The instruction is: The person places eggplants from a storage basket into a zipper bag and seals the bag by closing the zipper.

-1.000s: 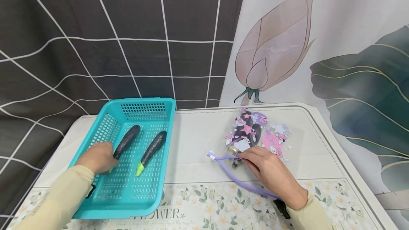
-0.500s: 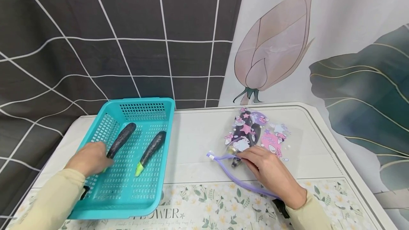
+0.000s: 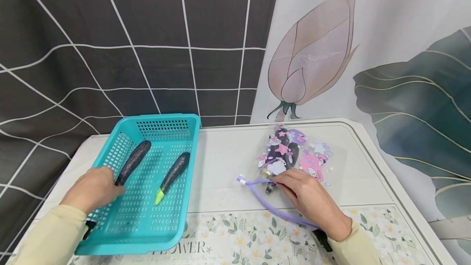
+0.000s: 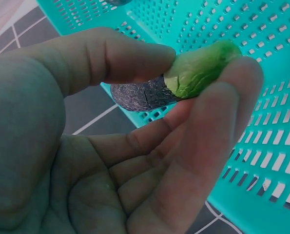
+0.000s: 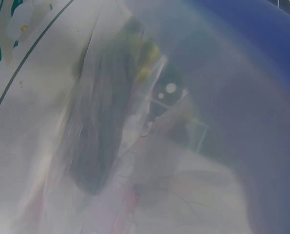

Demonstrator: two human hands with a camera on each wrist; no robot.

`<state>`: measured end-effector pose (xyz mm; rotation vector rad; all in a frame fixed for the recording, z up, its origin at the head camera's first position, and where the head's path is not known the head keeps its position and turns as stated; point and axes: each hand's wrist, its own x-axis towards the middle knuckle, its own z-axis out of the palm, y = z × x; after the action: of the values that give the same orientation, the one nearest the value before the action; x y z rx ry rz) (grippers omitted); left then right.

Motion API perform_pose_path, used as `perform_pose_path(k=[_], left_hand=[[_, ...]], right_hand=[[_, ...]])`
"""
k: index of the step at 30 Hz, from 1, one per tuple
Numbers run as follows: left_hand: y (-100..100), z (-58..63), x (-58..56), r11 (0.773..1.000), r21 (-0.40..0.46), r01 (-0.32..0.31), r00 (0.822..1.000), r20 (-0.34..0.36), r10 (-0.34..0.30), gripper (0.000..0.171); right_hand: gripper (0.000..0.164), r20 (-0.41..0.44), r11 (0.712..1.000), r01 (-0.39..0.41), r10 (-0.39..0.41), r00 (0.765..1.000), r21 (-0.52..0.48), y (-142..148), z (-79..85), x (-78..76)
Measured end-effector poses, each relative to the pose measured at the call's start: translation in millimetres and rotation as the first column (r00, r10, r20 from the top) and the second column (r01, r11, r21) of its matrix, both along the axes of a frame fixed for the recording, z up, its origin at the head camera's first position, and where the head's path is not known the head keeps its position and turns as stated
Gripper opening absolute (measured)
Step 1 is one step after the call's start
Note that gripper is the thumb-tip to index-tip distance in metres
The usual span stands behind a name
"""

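Observation:
My left hand (image 3: 92,189) pinches the light green stem end of a long dark eggplant (image 3: 133,162) between thumb and fingers, inside the left part of a turquoise basket (image 3: 194,154). The left wrist view shows that green end (image 4: 198,73) close up between thumb and fingertips. A second eggplant (image 3: 173,177) lies on the basket floor to the right, its green end toward me. My right hand (image 3: 312,197) pinches the purple-edged mouth of a clear printed zip bag (image 3: 312,162). Several dark long things (image 3: 292,156) lie inside that bag; the right wrist view of them is hazy through plastic.
The basket and bag rest on a white table (image 3: 220,154) with a flower-printed cloth (image 3: 250,232) at its front. A dark grid-patterned curtain (image 3: 158,68) and a flower-printed one (image 3: 312,52) hang behind. A white slider (image 3: 241,180) sits on the bag's purple strip.
My left hand has drawn left and slightly toward me along the basket's left side, taking the pinched eggplant with it. My right hand stays on the bag's mouth.

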<state>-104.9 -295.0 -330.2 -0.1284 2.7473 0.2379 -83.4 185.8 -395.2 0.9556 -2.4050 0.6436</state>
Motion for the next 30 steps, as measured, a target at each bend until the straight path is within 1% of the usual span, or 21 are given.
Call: perform_pose_path(k=[7, 13, 15, 20, 22, 27, 30], left_hand=[[-2, 5.1, 7.3, 1.000, -0.003, 0.001, 1.000, -0.025, -0.001, 0.030], [1, 9.8, 14.4, 1.000, -0.007, 0.009, 0.999, -0.041, -0.009, 0.031], [2, 11.4, 16.8, 1.000, -0.006, 0.008, 0.998, -0.057, -0.009, 0.031], [3, 14.3, 21.5, 1.000, -0.001, 0.024, 0.992, -0.125, -0.024, 0.033], [4, 15.7, 21.9, 1.000, -0.004, 0.027, 0.991, -0.132, -0.027, 0.033], [6, 19.0, 24.2, 1.000, -0.010, 0.009, 0.993, -0.116, -0.010, 0.029], [10, 21.1, 27.6, 1.000, -0.014, 0.003, 0.991, -0.133, -0.005, 0.029]], right_hand=[[0.026, 0.007, 1.000, 0.004, -0.004, 1.000, -0.003, 0, 0.9, 0.6], [0.025, 0.009, 1.000, 0.011, -0.011, 1.000, 0.000, 0, 1.4, 0.6], [0.025, 0.008, 1.000, 0.015, -0.015, 1.000, 0.000, 1, 1.5, 0.7], [0.025, 0.010, 1.000, 0.018, -0.018, 1.000, 0.000, 1, 1.5, 0.6], [0.025, 0.010, 1.000, 0.018, -0.018, 1.000, -0.001, 1, 1.5, 0.6], [0.026, 0.012, 1.000, 0.018, -0.018, 1.000, 0.000, 2, 0.8, 0.3], [0.027, 0.013, 1.000, 0.014, -0.014, 1.000, -0.004, 3, 0.3, -0.2]])
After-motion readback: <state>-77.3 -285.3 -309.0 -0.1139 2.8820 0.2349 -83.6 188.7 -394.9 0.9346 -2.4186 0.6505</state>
